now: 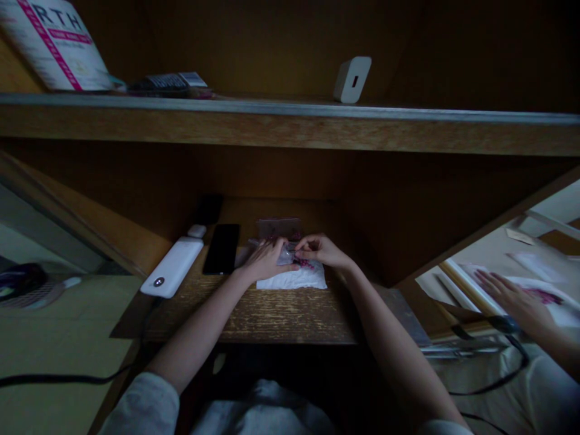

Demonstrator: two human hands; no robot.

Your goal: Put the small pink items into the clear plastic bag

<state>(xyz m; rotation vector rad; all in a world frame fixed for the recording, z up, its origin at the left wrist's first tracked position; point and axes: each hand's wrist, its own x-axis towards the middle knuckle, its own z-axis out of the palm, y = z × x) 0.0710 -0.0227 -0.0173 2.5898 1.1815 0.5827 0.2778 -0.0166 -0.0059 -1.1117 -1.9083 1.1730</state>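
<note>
My left hand [267, 258] and my right hand [321, 249] meet over a white sheet [294, 279] on the wooden desk [254, 314]. Both hands pinch a small clear plastic bag [287, 256] between them, and small pink pieces [304, 263] lie by the fingertips. The fingers of both hands are curled together on the bag. Another clear bag [278, 228] with pink bits lies just behind the hands. The light is dim and the small pieces are hard to make out.
A white power bank [172, 267] and a black phone [222, 248] lie left of the sheet. The shelf above [290, 121] holds a book [57, 42] and a white box [352, 79]. Another person's hand [514, 299] rests on a sheet at right.
</note>
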